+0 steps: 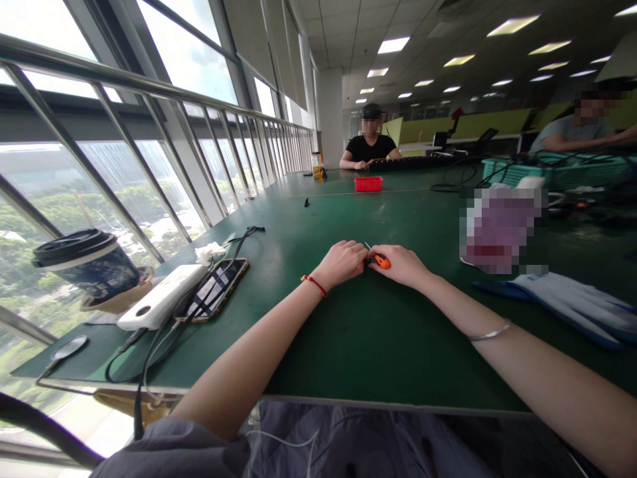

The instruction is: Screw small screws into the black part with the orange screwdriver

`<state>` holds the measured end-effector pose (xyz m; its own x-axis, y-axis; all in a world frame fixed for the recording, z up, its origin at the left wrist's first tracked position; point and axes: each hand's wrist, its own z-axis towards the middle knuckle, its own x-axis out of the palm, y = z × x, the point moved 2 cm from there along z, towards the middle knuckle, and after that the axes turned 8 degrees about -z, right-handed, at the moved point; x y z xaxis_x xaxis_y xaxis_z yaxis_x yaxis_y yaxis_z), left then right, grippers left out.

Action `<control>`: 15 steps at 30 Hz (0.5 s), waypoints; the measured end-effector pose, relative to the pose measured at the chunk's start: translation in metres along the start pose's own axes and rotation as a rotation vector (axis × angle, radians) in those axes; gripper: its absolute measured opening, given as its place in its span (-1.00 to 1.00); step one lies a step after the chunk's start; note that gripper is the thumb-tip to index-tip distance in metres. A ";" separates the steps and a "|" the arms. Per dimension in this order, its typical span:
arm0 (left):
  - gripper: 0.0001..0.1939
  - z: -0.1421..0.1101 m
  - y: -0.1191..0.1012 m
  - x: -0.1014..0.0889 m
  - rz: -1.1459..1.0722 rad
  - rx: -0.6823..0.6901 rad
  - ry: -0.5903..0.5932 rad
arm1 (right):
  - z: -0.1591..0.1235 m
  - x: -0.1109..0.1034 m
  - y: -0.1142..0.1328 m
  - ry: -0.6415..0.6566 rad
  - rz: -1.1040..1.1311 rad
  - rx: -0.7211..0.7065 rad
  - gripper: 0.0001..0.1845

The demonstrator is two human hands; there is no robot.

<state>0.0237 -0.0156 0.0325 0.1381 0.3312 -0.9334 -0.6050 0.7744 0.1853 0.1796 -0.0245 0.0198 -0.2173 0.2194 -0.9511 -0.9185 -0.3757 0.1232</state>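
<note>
Both hands meet over the middle of the green table (pixel 318 345). My right hand (pixel 402 264) is closed around a small screwdriver (pixel 382 261) with an orange and black handle. A thin metal shaft shows between the two hands. Pressed up close to it, my left hand (pixel 343 260) has its fingers curled inward. Whatever those fingers hold, if anything, is hidden behind the knuckles. A small black part (pixel 306 202) lies on the table farther ahead.
At left are a paper cup (pixel 94 265), a white power bank (pixel 162 299) and a phone (pixel 213 292) with cables. Work gloves (pixel 572 302) lie at right. Farther off are a red tray (pixel 368 184), a teal basket (pixel 557 169) and two seated people.
</note>
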 end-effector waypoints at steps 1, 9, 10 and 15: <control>-0.76 0.000 0.000 0.000 0.007 0.001 -0.003 | 0.000 0.000 0.000 -0.001 -0.004 0.003 -0.83; -0.77 0.000 0.004 0.001 -0.086 -0.069 -0.043 | 0.002 0.001 -0.001 -0.015 -0.025 0.053 -0.84; -0.77 0.000 0.006 0.001 -0.109 -0.091 -0.052 | 0.002 0.002 -0.001 -0.020 -0.026 0.062 -0.83; -0.79 -0.002 0.012 0.000 -0.198 -0.165 -0.109 | 0.004 0.005 -0.002 -0.038 -0.038 0.070 -0.86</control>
<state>0.0153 -0.0076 0.0342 0.3449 0.2453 -0.9060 -0.6760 0.7345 -0.0585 0.1788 -0.0192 0.0160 -0.1934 0.2665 -0.9442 -0.9469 -0.3028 0.1085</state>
